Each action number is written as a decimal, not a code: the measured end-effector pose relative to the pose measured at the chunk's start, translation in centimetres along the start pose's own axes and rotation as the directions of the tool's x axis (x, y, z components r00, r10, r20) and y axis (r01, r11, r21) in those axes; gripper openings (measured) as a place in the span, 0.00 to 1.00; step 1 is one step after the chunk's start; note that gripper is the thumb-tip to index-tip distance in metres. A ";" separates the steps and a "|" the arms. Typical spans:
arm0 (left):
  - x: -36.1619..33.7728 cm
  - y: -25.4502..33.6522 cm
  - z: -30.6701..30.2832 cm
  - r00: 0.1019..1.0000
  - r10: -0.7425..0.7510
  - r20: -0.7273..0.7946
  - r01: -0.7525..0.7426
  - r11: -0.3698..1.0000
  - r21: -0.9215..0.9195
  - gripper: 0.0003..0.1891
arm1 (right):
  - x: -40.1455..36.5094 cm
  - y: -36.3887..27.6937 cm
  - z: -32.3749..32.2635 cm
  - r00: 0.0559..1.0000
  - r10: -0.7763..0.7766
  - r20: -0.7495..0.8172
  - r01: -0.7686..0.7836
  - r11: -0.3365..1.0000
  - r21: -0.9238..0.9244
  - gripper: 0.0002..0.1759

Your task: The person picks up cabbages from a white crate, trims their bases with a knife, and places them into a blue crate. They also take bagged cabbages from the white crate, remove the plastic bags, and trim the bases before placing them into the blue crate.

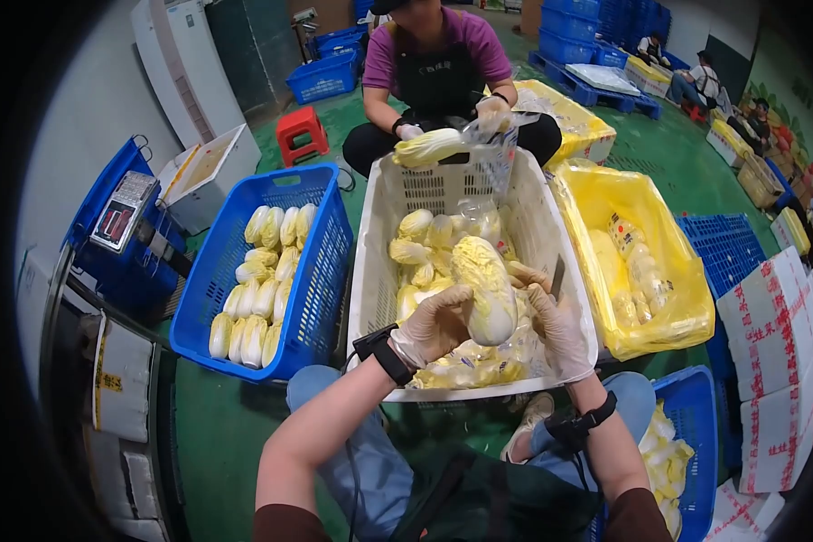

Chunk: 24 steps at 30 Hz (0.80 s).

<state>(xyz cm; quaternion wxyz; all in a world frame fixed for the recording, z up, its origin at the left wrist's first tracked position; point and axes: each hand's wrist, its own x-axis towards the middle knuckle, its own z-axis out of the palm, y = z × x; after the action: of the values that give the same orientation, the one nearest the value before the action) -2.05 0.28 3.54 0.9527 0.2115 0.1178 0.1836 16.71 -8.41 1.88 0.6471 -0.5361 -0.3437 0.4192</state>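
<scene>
A pale yellow and white napa cabbage (485, 287) is held up over the white crate (381, 316), stem end towards me. My gloved left hand (434, 327) grips it from the left, thumb and fingers on its side. At its right side is my gloved right hand (558, 330), fingers curled, with a narrow dark blade, apparently a small knife (558, 276), sticking up from it. More cabbages (413, 253) lie in the crate below, some of them in clear plastic bags. Loose yellow leaves show near the crate's front.
Opposite sits a co-worker (438, 63) with a cabbage (429, 147) and a clear bag (497, 149). Left stands a blue crate (321, 298) of cabbages; right, a yellow-lined box (637, 339) with bagged ones. A blue crate (705, 425) of leaves is by my right knee.
</scene>
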 end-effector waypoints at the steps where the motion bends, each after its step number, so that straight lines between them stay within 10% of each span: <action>1: 0.2 -0.4 -0.3 1.000 -0.007 -0.001 0.007 1.000 -0.002 0.27 | 0.1 0.6 0.3 0.994 -0.096 0.049 0.095 0.995 0.024 0.21; 10: 2.3 -2.4 -2.6 0.972 0.209 -0.108 -0.100 0.781 0.617 0.37 | -0.4 1.3 -0.4 0.996 -0.071 0.046 0.081 0.958 -0.276 0.15; 16: 2.1 -2.4 -1.0 0.939 0.342 -0.042 -0.198 0.637 0.745 0.45 | -0.5 0.6 1.3 0.960 -0.276 -0.049 0.279 0.959 0.055 0.13; 24: 1.7 -2.6 -2.3 0.939 0.344 0.020 -0.227 0.572 0.788 0.39 | -0.3 0.7 -0.9 0.931 -0.363 0.041 0.306 0.714 -0.630 0.12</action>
<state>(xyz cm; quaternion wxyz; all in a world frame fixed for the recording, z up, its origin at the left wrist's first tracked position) -0.39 -0.38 0.10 0.7129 0.6066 0.2141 0.2793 17.29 -9.01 1.01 0.5108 -0.6667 -0.5262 0.1333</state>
